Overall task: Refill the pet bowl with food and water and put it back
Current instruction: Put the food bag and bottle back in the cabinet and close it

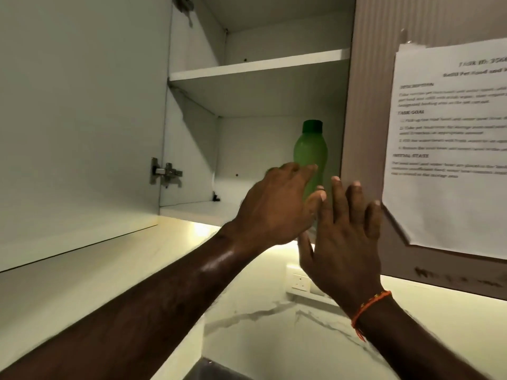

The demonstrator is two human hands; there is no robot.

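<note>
A green bottle (310, 149) with a dark green cap stands upright on the lower shelf of an open wall cabinet (255, 69), near its right side. My left hand (277, 209) reaches into the cabinet with fingers straight, its fingertips at the bottle's left side; whether they touch it I cannot tell. My right hand (345, 237) is raised with fingers spread, just in front of the bottle's lower part and beside the shut cabinet door's edge. It holds nothing. No pet bowl is in view.
The left cabinet door (82, 119) stands swung open. A printed sheet (450, 144) is taped to the shut right door (367, 78). Below are a marble backsplash (274, 325) and a wall socket (300, 281), lit from under the cabinet.
</note>
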